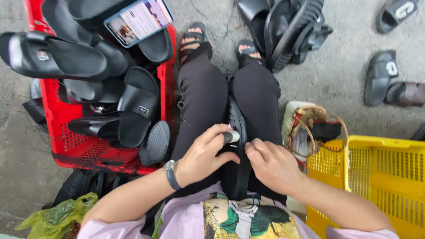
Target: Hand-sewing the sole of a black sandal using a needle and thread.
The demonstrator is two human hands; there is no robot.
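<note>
Hands meet over a black sandal (235, 146) held upright between the seated person's knees. The left hand (204, 156) curls around a small white-tipped tool (231, 136) against its edge; the right hand (271, 163) pinches the same edge. Trimming or marking seems underway, calling for a steady grip. A red crate (66, 141) of sandals crowds the left, a yellow crate (380, 172) the right.

Grey concrete floor (336, 75); red crate (71, 146) left; yellow crate (385, 168) right; daylight

One head-worn camera looks steeply down, close over the lap, facing forward past the feet.
</note>
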